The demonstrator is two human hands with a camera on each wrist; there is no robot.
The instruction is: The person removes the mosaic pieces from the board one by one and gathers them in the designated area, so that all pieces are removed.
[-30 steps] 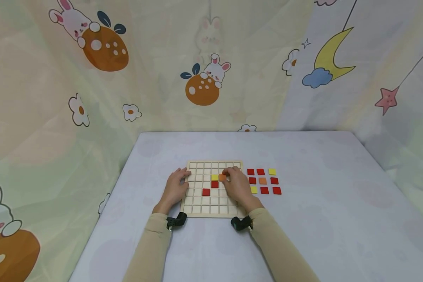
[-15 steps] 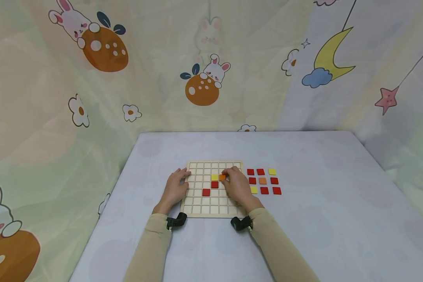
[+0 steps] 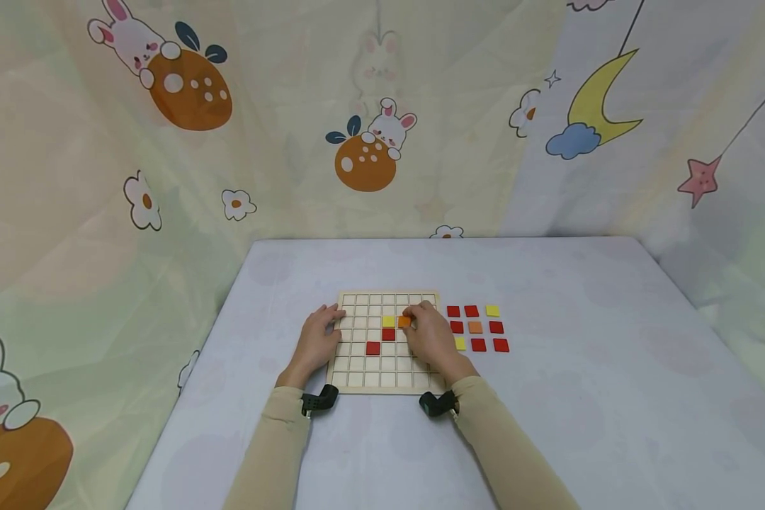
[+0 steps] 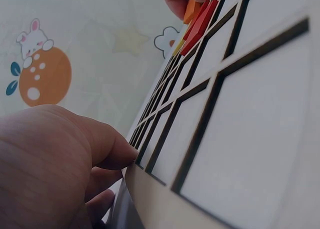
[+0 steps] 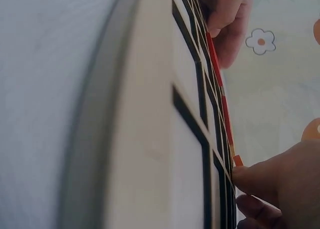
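A square wooden grid board (image 3: 357, 375) lies on the table. My left hand (image 3: 315, 343) holds its left edge; in the left wrist view a fingertip rests on the frame, with other fingers lower at the side. My right hand (image 3: 432, 341) pinches an orange square tile (image 3: 404, 321) between thumb and fingers over the board's right half. The tile looks tilted in the right wrist view, its lower part hidden by the thumb. Just left of it sits a yellow tile (image 3: 388, 321). A red tile (image 3: 388, 334) lies below the yellow one, and another red tile (image 3: 372, 348) is diagonally lower left.
Loose tiles stand in rows right of the board, among them a red tile (image 3: 496, 326), an orange tile (image 3: 475, 327) and a yellow tile (image 3: 492, 310). The right hand partly covers one yellow tile. A patterned cloth (image 3: 293, 142) hangs behind the white table (image 3: 580, 340).
The orange tile in my right hand has shifted slightly right, away from the yellow tile, and looks more tilted. My left hand stays at the board's edge.
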